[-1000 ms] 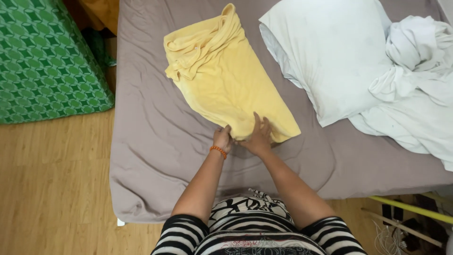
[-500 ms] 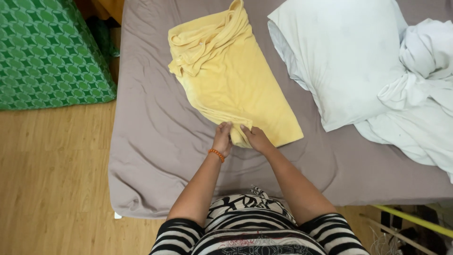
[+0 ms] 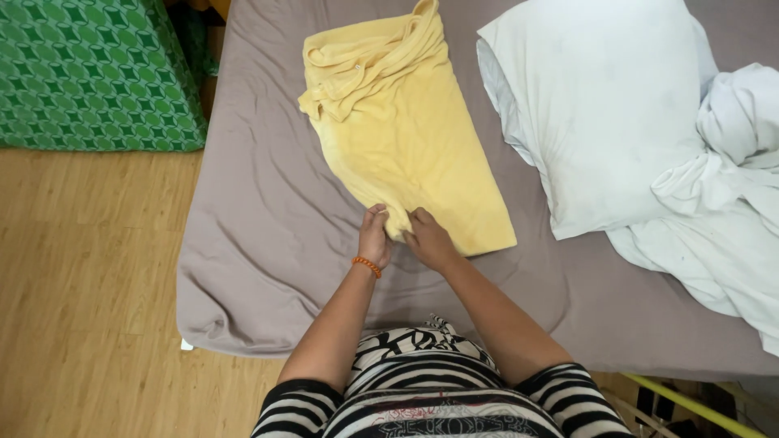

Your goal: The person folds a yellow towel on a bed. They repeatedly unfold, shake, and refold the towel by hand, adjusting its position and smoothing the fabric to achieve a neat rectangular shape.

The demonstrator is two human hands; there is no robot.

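A yellow cloth (image 3: 406,130) lies folded lengthwise on a grey-brown bed sheet (image 3: 268,235), bunched at its far end. My left hand (image 3: 374,237), with an orange bead bracelet on the wrist, pinches the cloth's near edge. My right hand (image 3: 428,238) grips the same near edge right beside it. Both hands sit close together at the cloth's near left corner, fingers closed on the fabric.
A white pillow (image 3: 604,105) lies to the right of the cloth, with a crumpled white sheet (image 3: 722,211) beyond it. A green patterned covered block (image 3: 89,73) stands on the wooden floor (image 3: 81,308) at left. A yellow bar (image 3: 690,405) shows at lower right.
My hands have shifted left along the cloth's near edge and drawn closer together, now pinching the fabric. The view has drifted slightly.
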